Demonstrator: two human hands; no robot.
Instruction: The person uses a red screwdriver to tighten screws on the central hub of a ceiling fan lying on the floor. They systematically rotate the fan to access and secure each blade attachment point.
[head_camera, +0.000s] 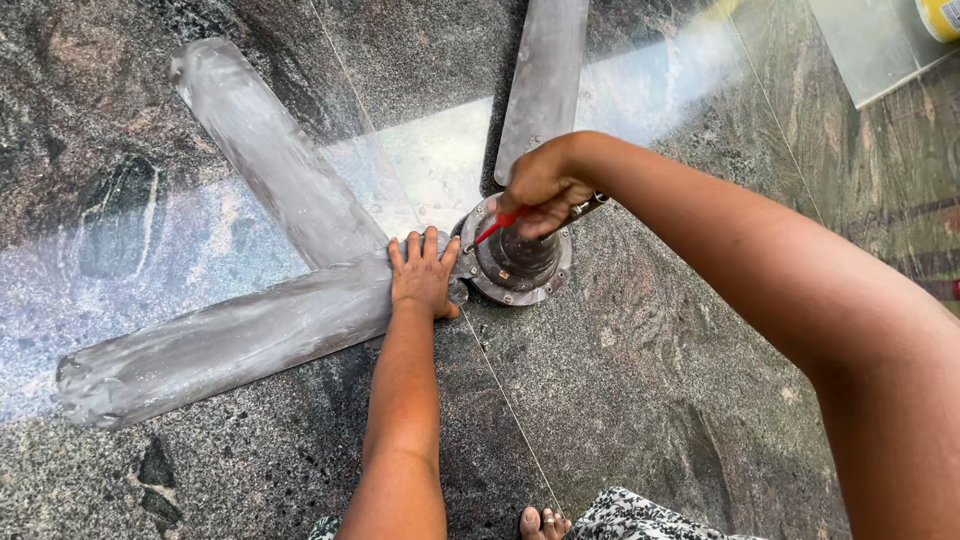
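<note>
Head view looks down on a grey ceiling fan (330, 290) lying on the polished stone floor (650, 380). Left hand (423, 278) lies flat, fingers spread, on the near-left blade by the motor hub (515, 262). Right hand (545, 187), fingers closed around a red-handled tool (500, 224), sits over the hub.
</note>
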